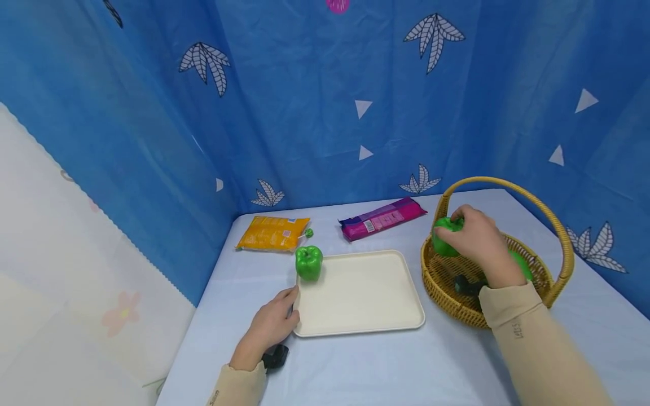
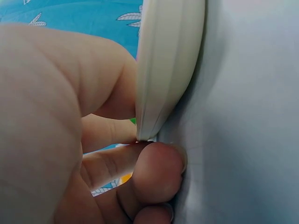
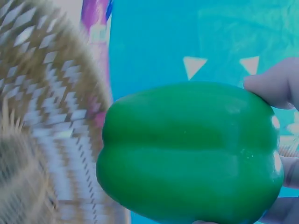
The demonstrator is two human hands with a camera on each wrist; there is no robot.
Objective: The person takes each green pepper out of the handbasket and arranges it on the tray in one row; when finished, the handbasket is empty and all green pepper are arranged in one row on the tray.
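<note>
My right hand (image 1: 474, 234) grips a glossy green bell pepper (image 3: 191, 149) by one end, above the left rim of a wicker basket (image 1: 452, 301) with a tall arched handle. Inside the basket, a second green thing (image 1: 522, 266) is partly hidden by my wrist. My left hand (image 1: 271, 321) holds the left edge of a cream tray (image 1: 360, 296). Up close in the left wrist view, its thumb lies against the tray rim (image 2: 163, 70), with curled fingers beside the edge near the tabletop. Another green bell pepper (image 1: 308, 263) stands at the tray's back left corner.
Behind the tray lie an orange packet (image 1: 271, 234) and a purple-pink packet (image 1: 383, 219). A small green piece (image 1: 308, 232) sits by the orange one. Blue patterned curtain (image 1: 325, 113) closes off the back and sides of the pale table (image 1: 345, 366).
</note>
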